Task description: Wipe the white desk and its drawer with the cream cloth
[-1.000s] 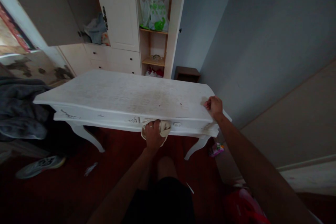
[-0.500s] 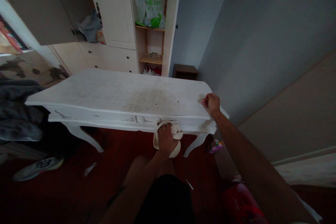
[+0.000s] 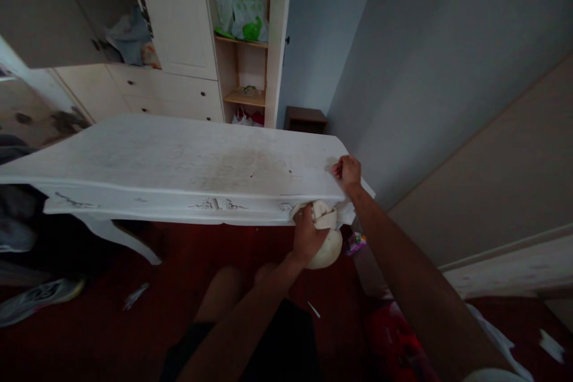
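A white carved table (image 3: 147, 155) with a dusty, stained top stands in front of me. My left hand (image 3: 307, 237) is closed on a cream cloth (image 3: 329, 245) and presses it against the table's front apron near the right end. My right hand (image 3: 347, 170) rests on the table's right front corner with its fingers curled over the edge.
A cream wardrobe (image 3: 174, 24) with open shelves and plastic bags (image 3: 244, 9) stands behind the table. A small dark stool (image 3: 307, 119) sits by the grey wall. A shoe (image 3: 36, 298) and scraps lie on the dark red floor. Something red (image 3: 398, 340) lies at my right.
My left hand has slid the cloth rightwards along the table's front, from about the middle to near the right corner. My right hand stays on the corner. My view has shifted right.
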{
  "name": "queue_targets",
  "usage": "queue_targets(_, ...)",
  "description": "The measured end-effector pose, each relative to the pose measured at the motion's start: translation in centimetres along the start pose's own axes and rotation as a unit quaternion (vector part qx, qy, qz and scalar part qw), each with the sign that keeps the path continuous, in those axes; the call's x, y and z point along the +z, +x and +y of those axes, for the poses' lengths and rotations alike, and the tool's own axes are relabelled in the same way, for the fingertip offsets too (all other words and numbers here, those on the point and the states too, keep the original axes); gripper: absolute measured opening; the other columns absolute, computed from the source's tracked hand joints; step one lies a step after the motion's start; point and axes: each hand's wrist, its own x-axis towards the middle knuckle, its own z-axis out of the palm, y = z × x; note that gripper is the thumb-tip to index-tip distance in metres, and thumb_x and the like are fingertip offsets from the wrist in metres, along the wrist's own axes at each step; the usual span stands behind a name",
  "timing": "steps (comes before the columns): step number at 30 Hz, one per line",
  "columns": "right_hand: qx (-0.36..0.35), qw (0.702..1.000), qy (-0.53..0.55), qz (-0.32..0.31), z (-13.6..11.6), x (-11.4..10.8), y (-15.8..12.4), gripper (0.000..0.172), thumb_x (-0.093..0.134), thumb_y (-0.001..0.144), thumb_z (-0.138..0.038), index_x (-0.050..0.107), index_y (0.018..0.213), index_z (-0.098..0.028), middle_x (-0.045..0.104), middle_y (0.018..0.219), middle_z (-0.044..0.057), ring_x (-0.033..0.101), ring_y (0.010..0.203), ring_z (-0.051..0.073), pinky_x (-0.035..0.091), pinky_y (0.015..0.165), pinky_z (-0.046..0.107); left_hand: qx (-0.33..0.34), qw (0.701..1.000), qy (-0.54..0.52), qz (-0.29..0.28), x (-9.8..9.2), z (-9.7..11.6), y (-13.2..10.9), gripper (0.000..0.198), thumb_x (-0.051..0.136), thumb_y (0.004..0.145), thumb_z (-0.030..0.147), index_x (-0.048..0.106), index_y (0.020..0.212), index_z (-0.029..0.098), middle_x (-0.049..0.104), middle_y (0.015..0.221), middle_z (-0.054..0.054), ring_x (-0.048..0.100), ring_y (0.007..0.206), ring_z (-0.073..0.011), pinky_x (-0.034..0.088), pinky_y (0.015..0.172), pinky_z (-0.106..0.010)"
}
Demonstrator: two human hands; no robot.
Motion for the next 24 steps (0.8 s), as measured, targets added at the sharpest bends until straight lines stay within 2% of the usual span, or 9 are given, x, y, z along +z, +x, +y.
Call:
queue_targets(4, 0.002, 1.0, -0.007, 0.0, -0.1, 0.1, -0.1, 0.013, 0.051, 0.077, -0.027, 0.049, 0.065, -0.021, 0.056, 0.041, -0.006, 0.04, 0.03, 0.006, 0.027, 0.027, 0.014, 0.087, 0.988, 0.123, -0.038, 0.3, 1.0, 0.3, 0.052, 0.062, 0.079, 0.024, 0.047, 0.128, 0.017, 0.056, 0.119, -0.014, 0.051, 0.116, -0.0302, 0.042, 0.102, -0.045)
queue_targets(7, -0.006, 1.0, -0.015, -0.001, -0.3, 0.1, -0.2, 0.015, 0.051, 0.078, -0.029, 0.049, 0.065, -0.022, 0.056, 0.041, -0.006, 0.04, 0.03, 0.006, 0.027, 0.028, 0.014, 0.148, 0.961, 0.218, -0.079, 0.3, 0.2, -0.1, 0.065, 0.06, 0.078, 0.014, 0.04, 0.14, 0.015, 0.053, 0.13, -0.017, 0.048, 0.122, -0.0304, 0.037, 0.108, -0.045)
queue_targets(11, -0.013, 1.0, -0.021, -0.002, -0.4, 0.1, -0.4, 0.019, 0.052, 0.08, -0.031, 0.049, 0.064, -0.022, 0.056, 0.042, -0.005, 0.041, 0.03, 0.006, 0.028, 0.029, 0.014, 0.193, 0.929, 0.298, -0.102, 0.4, -0.4, -0.2, 0.073, 0.057, 0.077, 0.006, 0.034, 0.146, 0.014, 0.05, 0.138, -0.017, 0.045, 0.127, -0.0301, 0.034, 0.11, -0.043)
queue_targets(18, -0.015, 1.0, -0.022, -0.002, -0.2, 0.2, -0.2, 0.018, 0.052, 0.079, -0.03, 0.049, 0.064, -0.022, 0.056, 0.042, -0.005, 0.04, 0.03, 0.006, 0.028, 0.029, 0.015, 0.238, 0.889, 0.359, -0.154, 1.9, 1.8, 1.0, 0.054, 0.041, 0.093, 0.012, 0.037, 0.146, 0.022, 0.052, 0.139, -0.011, 0.047, 0.123, -0.0275, 0.041, 0.098, -0.042)
queue_targets(24, -0.018, 0.999, -0.031, 0.003, -0.1, 0.1, 0.0, 0.018, 0.05, 0.079, -0.027, 0.05, 0.062, -0.021, 0.056, 0.041, -0.005, 0.039, 0.029, 0.006, 0.027, 0.028, 0.015, 0.228, 0.88, 0.383, -0.163, 3.1, 3.4, 1.7, 0.048, 0.035, 0.097, 0.017, 0.039, 0.145, 0.019, 0.054, 0.132, -0.013, 0.047, 0.117, -0.0292, 0.044, 0.091, -0.046)
